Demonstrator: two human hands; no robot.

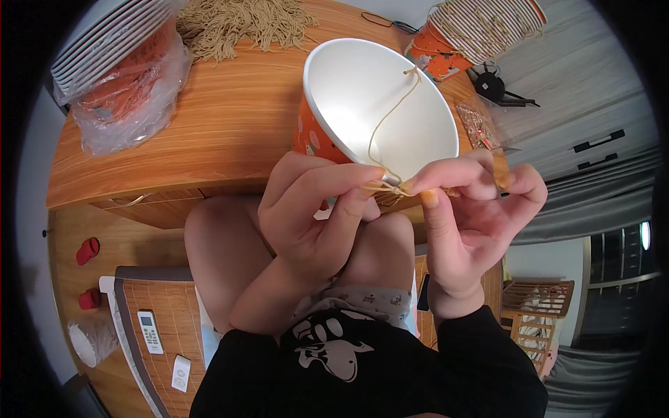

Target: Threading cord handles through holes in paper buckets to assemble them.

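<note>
Both hands meet in front of a large orange paper bucket [317, 129] with a white inside, tilted toward me on the wooden table. A thin tan cord [378, 132] comes from a hole near the bucket's far rim and hangs down to my fingers. My left hand [313, 209] pinches the cord between thumb and forefinger. From the other side, my right hand [470, 209] pinches the cord with thumb and forefinger, its other fingers curled loosely. The cord forms a small loop or knot between the fingertips; its exact shape is too small to make out.
Nested orange buckets in clear plastic [129, 104] stand at the table's left. A heap of tan cords [240, 28] lies at the back. More stacked buckets [446, 52] with cords are at the far right, near black scissors [390, 22] and a small plastic packet [477, 125].
</note>
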